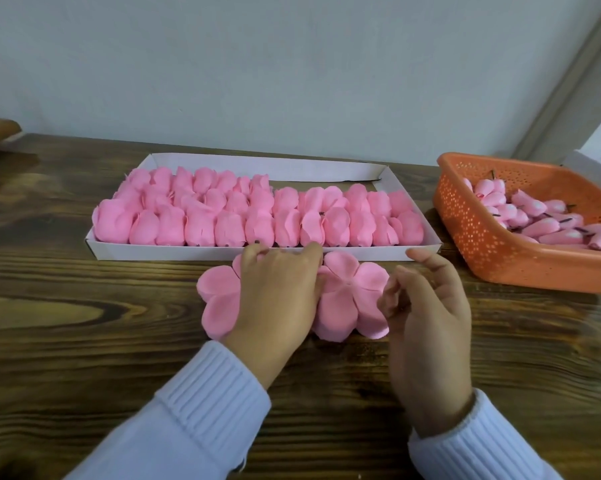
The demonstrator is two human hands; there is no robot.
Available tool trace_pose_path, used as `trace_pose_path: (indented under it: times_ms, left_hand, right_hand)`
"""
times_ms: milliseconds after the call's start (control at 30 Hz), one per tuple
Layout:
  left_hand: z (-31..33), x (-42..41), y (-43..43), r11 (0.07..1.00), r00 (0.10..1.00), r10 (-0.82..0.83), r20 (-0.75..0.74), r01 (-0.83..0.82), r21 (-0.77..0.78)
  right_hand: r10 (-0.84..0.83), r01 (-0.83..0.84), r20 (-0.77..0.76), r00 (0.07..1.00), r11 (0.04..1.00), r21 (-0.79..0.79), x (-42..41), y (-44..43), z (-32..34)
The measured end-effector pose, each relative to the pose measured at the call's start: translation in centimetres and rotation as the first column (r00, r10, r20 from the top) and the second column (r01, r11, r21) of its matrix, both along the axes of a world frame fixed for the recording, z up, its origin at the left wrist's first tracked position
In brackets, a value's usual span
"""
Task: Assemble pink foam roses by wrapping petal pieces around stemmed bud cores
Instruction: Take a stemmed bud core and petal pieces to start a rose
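On the dark wooden tabletop point(84, 341), a long white cardboard tray point(257, 164) sits at the back, full of rows of pink foam roses point(229, 216). At the right, an orange plastic basket point(482, 244) holds a pile of pink bud cores point(541, 230) with dark stems. Just in front of the tray, the left petal piece point(219, 299) and the right petal piece point(354, 292) lie flat side by side; the left hand point(278, 292) rests on the left one with fingers spread, and the right hand point(430, 313) hangs beside the right one, fingers loosely bent, holding nothing.
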State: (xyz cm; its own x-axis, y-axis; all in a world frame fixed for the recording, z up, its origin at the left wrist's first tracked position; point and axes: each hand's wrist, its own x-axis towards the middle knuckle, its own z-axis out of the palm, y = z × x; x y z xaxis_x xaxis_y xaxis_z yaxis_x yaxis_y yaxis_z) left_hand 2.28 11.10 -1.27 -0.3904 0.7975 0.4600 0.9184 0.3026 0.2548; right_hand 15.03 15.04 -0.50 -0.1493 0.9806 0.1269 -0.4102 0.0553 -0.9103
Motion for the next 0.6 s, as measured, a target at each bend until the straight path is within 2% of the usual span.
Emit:
trace_pose_path:
  times_ms: [467,533,600]
  left_hand:
    - [-0.18,-0.63,-0.34,0.998,0.999,-0.03,0.036,0.028,0.054]
    - [-0.04,-0.66,-0.41,0.991,0.995,-0.087,0.045,0.082,0.105]
    - [0.31,-0.52,-0.52,0.96,0.968,-0.184,0.168,0.14,0.244]
  right_hand:
    - [0.025,-0.025,-0.008,1.0,0.998,-0.063,0.1,-0.07,0.27]
    - [0.022,-0.022,-0.006,1.0,0.998,-0.059,0.11,-0.09,0.28]
    - [0.009,-0.009,-0.003,1.0,0.999,-0.042,0.15,-0.11,0.2]
